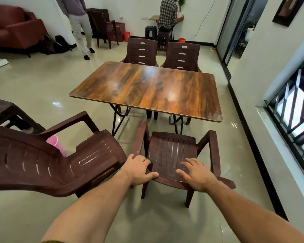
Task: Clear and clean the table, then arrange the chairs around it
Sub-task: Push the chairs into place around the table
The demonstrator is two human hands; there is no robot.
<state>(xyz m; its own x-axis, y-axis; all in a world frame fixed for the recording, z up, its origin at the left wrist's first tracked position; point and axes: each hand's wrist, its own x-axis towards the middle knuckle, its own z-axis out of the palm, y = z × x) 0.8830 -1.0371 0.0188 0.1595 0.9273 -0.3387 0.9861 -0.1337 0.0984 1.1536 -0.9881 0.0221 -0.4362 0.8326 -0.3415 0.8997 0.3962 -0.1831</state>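
Note:
A bare wooden table (147, 86) stands mid-room on black folding legs. Two brown plastic chairs (142, 52) (182, 57) are tucked in at its far side. A third brown chair (170, 149) faces the table's near side, a short way off it. My left hand (139, 169) grips the top of this chair's backrest at its left corner. My right hand (197, 174) lies on the backrest top to the right, fingers spread over it. A fourth brown chair (51, 162) stands close on the left, angled toward the table.
A pink cup (56, 144) shows behind the left chair, with a brown stool (9, 111) beyond. Two people stand at the back by a sofa (14, 27), spare chairs and red buckets. A wall with a barred window (295, 109) runs along the right.

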